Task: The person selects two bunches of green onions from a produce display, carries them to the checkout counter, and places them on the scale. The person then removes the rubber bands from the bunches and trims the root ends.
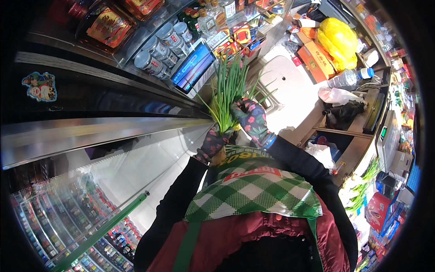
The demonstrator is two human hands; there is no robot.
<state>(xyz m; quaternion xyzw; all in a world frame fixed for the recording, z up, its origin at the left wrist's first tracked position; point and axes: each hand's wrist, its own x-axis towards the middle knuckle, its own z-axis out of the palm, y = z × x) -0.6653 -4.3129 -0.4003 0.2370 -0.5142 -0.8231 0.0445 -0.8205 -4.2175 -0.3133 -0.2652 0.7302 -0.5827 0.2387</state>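
Note:
A bunch of long green stalks (pixel 231 85), which look like scallions or garlic chives, stands fanned out in front of my apron (pixel 251 190). My left hand (pixel 214 142), in a dark floral glove, grips the bunch around its lower end. Against the right side of the stalks is my right hand (pixel 252 119), in a matching glove, with its fingers curled. A few loose stalks (pixel 263 95) stick out beyond it to the right. Whether the right fingers pinch any stalk is hidden by the glove.
A lit tablet (pixel 193 68) leans by shelves holding jars (pixel 159 51) and bottles. Beyond the bunch stands a pale plastic stool (pixel 282 76). An orange box (pixel 314 59), a yellow plastic bag (pixel 338 40) and a bottle (pixel 350 77) are at right. More green stalks (pixel 363 187) lie on the counter.

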